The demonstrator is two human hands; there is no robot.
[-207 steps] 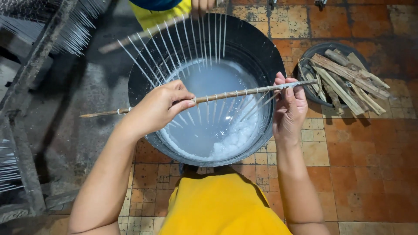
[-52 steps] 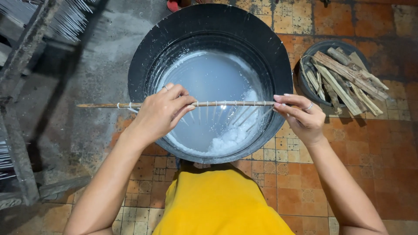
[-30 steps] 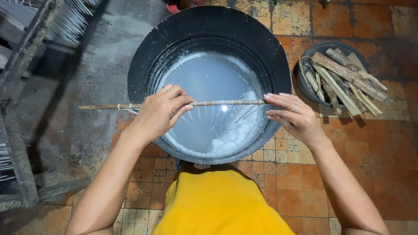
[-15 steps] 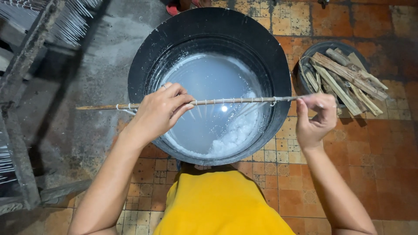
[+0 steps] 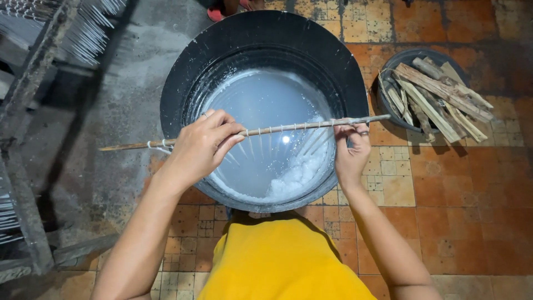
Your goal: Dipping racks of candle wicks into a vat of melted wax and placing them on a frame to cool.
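The right hand (image 5: 351,151) has come back in from the right of the frame, where it was loose and clear of the stick half a second ago, and now sits under the stick (image 5: 255,131) near its right end, fingers curled up around it in a pinch. The left hand (image 5: 201,145) has not shifted: its fingers are closed over the stick left of centre, thumb beneath. With both ends gripped again, the stick lies nearly level across the middle of the frame, over the big black tub (image 5: 264,105), and the row of thin white strands (image 5: 277,145) tied along it hangs down toward the milky liquid (image 5: 266,111). White clumps (image 5: 297,175) float at the lower right of the liquid. Judging by this, the dipping work looks ready to go on with a two-handed hold.

No packages, labels or signs show. At the upper right a round dark basin (image 5: 388,105) holds split firewood (image 5: 438,100). Along the left edge stands a dark rack (image 5: 30,111) with more white strands on it. The floor (image 5: 466,194) is worn orange tile.
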